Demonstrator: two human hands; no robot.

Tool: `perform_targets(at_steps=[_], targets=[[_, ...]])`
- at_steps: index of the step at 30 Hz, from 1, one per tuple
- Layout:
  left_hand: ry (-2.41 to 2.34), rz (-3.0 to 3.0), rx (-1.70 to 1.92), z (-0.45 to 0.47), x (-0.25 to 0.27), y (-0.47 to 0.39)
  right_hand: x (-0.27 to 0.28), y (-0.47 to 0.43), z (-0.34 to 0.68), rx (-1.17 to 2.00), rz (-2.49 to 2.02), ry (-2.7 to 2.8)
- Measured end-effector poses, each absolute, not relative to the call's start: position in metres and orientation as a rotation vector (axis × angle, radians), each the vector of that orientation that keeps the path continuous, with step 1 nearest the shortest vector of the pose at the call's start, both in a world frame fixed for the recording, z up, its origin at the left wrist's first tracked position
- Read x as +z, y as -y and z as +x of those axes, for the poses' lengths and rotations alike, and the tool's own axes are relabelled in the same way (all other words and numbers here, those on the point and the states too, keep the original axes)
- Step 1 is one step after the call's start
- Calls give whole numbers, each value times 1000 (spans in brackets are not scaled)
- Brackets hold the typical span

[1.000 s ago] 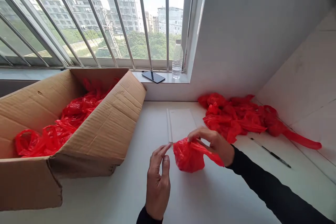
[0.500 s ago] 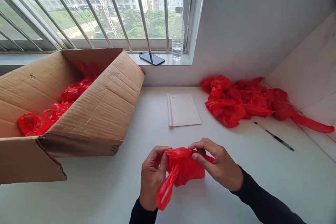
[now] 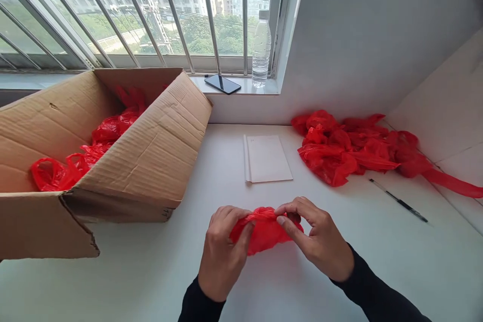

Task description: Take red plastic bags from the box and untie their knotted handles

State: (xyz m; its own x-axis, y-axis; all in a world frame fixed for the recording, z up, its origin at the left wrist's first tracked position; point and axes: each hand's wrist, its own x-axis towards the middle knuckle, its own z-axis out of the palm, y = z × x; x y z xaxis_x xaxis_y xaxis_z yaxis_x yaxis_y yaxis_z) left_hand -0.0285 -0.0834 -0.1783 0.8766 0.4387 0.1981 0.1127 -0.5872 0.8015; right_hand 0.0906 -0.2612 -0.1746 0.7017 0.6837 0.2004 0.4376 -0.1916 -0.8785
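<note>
On the left I see a box (image 3: 151, 146) on the white counter (image 3: 151, 282), with red bags (image 3: 116, 128) inside it. Next, a phone (image 3: 222, 84) lies on the sill (image 3: 245, 88). My left hand (image 3: 222, 251) pinches the left part of the red bag (image 3: 266, 234) near its top edge. The bag sits in the middle, between my two hands, on my side of the pad (image 3: 269, 158); I can't tell if its bottom touches the counter. My right hand (image 3: 320, 236) pinches the top edge of the bag too, nearer its right end. Past that hand lies a red heap (image 3: 347, 146) by the wall, then a pen (image 3: 398, 199). To do this well, I think I should keep both pinches level, hold softly and line up the folds, because the bag looks thin and a hard tug could rip it. Half a second ago, a loop of the bag hung down by my left hand; now I can't see that loop, and the top edge looks more bunched. My right hand pinches much the same spot as then.
</note>
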Motion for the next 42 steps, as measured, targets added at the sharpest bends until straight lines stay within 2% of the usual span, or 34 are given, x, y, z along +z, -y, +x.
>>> perform_targets(at_steps=[5,12,18,21,23,25,29,37,42], targets=[[-653,1883,519,-39,-188,66,-185,281,100,281,-1920,659],[-423,2115,683,-35,-175,78,-183,266,91,452,-1810,681],[-730,1814,792,-45,-176,62,-191,272,102,356,-1712,468],[-819,2001,938,-53,-174,67,-187,276,90,46,-1755,435],[-835,2069,901,-57,-171,75,-177,273,76,-205,-1709,548],[-824,2052,828,-60,-170,83,-164,264,64,-268,-1672,846],[-810,1815,755,-64,-167,85,-150,242,63,-106,-1907,1424],[-816,1519,748,-72,-161,80,-149,245,60,-94,-2116,1575],[-740,1526,686,-75,-157,95,-162,246,59,59,-2478,1688]])
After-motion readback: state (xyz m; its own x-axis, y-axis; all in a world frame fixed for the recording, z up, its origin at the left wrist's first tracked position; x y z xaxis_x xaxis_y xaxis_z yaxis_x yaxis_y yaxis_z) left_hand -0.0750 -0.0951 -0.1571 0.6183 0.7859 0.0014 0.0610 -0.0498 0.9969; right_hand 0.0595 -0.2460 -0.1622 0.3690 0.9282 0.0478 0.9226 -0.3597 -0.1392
